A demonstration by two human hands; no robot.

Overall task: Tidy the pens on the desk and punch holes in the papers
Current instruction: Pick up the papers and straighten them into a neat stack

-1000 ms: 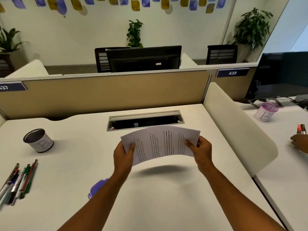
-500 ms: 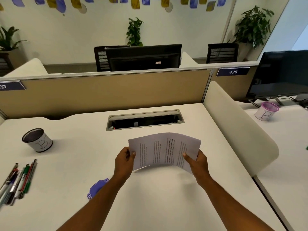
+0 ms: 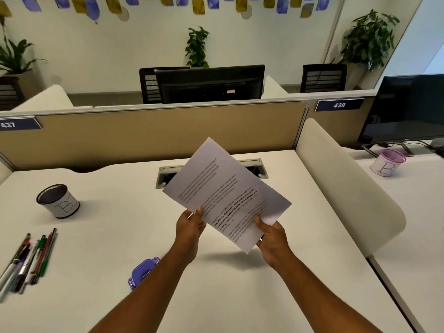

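Head view shows me the papers (image 3: pixel 227 197) now swung up on a slant, where a moment ago they were held level; I take that as squaring them for punching. My left hand (image 3: pixel 191 225) pinches one edge, my right hand (image 3: pixel 270 236) grips the lower corner. One purple hole punch (image 3: pixel 143 272) sits on the tabletop (image 3: pixel 108 224), one pen cup (image 3: pixel 57 200), roughly eight loose pens (image 3: pixel 28 260).

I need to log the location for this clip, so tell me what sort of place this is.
Most likely an open-plan office: desks split by a tan partition with numbered signs such as 438, plus monitors and mesh chairs.
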